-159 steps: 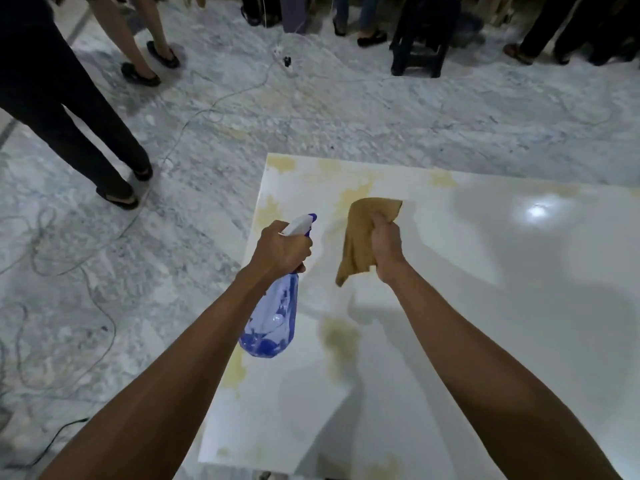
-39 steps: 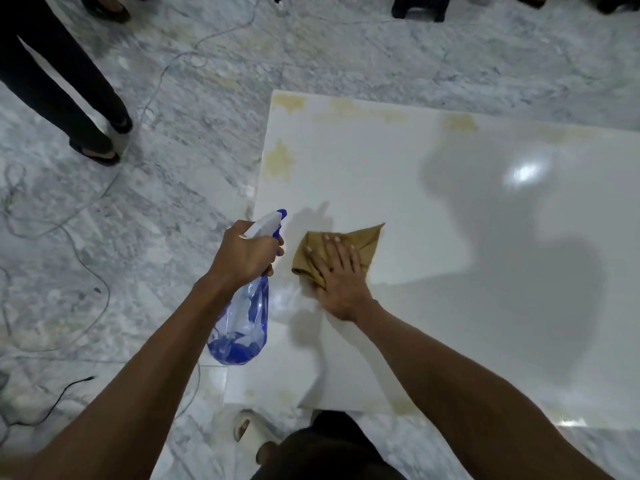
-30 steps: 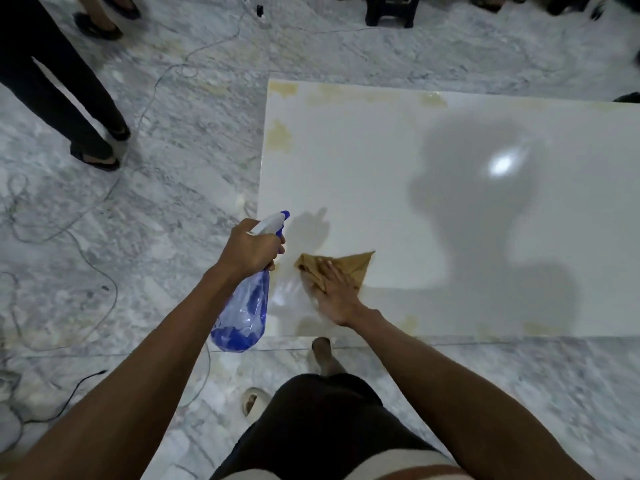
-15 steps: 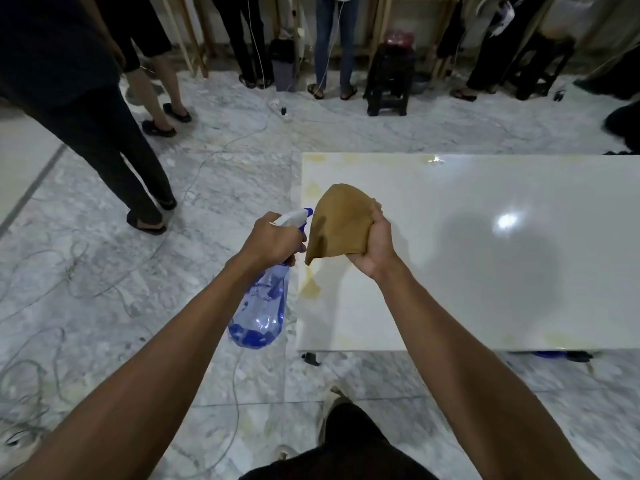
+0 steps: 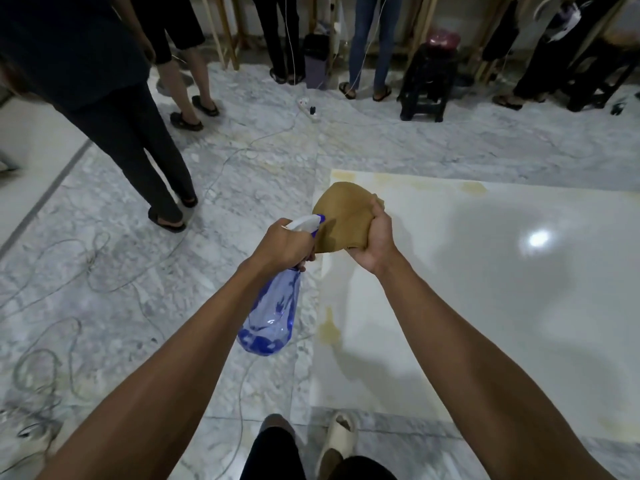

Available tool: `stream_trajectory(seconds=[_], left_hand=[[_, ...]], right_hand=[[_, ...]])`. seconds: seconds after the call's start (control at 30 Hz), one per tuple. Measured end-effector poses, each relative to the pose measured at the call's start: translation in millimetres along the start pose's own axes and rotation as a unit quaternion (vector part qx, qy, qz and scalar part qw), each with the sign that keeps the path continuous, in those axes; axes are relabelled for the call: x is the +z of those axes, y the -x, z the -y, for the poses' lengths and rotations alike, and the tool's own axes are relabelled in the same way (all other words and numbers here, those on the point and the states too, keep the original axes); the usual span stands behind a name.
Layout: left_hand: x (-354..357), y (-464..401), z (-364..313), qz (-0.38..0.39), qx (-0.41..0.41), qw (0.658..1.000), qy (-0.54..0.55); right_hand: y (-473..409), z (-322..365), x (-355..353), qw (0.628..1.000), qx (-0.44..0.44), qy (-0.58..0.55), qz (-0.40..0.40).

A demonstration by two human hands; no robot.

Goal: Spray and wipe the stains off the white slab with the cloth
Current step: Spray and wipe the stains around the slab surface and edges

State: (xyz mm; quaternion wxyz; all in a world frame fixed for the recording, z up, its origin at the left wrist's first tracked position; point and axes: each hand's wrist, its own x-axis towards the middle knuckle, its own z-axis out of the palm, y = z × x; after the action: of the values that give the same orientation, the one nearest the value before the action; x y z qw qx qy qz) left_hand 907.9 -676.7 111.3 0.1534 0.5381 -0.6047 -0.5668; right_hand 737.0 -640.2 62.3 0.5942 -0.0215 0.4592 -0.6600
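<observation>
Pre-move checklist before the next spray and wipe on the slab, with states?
1. Spray bottle gripped by left hand: ok.
2. Liquid left in bottle: ok, blue pool at the bottom.
3. Brown cloth held by right hand: ok, bunched, off the slab.
4. Nozzle aimed at a stain: not ok, it points toward the cloth.
5. White slab clean: not ok, yellow stain at left edge, more along the far edge.
6. Cloth damp: cannot tell.

— Where are the hands?
— Left hand [image 5: 282, 245] grips the spray bottle [image 5: 273, 313]; right hand [image 5: 375, 242] holds the cloth [image 5: 341, 218] raised.
— And stains?
— One yellow stain [image 5: 329, 329] marks the white slab [image 5: 502, 289], at six o'clock from the cloth.
</observation>
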Motion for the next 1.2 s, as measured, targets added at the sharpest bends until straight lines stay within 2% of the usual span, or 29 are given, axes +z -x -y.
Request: stream_trajectory(seconds=[0.1,0.2,0.33,0.4,0.47,0.5,0.57,0.63,0.67,0.77,0.83,0.87,1.07,1.2], left_hand=[[-3,-33,-1,-0.013,-0.008,1.000,0.002],[-10,-75,-1,-0.015,-0.021,1.000,0.010],[-18,-140,-9,0.002,-0.023,1.000,0.012],[-24,-180,-13,0.009,-0.025,1.000,0.002],[-30,-224,-16,0.018,-0.019,1.000,0.003],[-33,-238,-17,0.019,-0.012,1.000,0.006],[-36,-275,-17,0.019,-0.001,1.000,0.016],[-36,-305,-12,0.025,-0.002,1.000,0.012],[-35,-319,-8,0.027,-0.002,1.000,0.005],[-30,-342,10,0.031,-0.019,0.999,-0.001],[-29,-352,21,0.037,-0.032,0.999,0.003],[-29,-355,26,0.041,-0.040,0.998,0.001],[-24,-344,33,0.049,-0.055,0.997,-0.036],[-21,-328,34,0.044,-0.053,0.997,-0.037]], right_hand=[[-28,-7,3,1.000,0.022,0.002,-0.016],[-64,-16,-6,0.996,0.052,0.055,-0.045],[-122,-2,-19,0.974,0.067,0.185,-0.112],[-165,20,-15,0.943,0.040,0.291,-0.155],[-214,47,-3,0.879,-0.031,0.427,-0.212],[-233,58,3,0.828,-0.083,0.507,-0.223],[-285,73,10,0.684,-0.195,0.660,-0.243],[-339,70,7,0.543,-0.234,0.770,-0.242],[-365,62,4,0.517,-0.208,0.801,-0.218],[-412,21,-17,0.517,-0.094,0.843,-0.121],[-426,-4,-37,0.479,-0.106,0.864,-0.109],[-428,-10,-42,0.475,-0.114,0.865,-0.113],[-415,-19,-43,0.481,-0.150,0.856,-0.118],[-396,-29,-53,0.476,-0.167,0.859,-0.087]])
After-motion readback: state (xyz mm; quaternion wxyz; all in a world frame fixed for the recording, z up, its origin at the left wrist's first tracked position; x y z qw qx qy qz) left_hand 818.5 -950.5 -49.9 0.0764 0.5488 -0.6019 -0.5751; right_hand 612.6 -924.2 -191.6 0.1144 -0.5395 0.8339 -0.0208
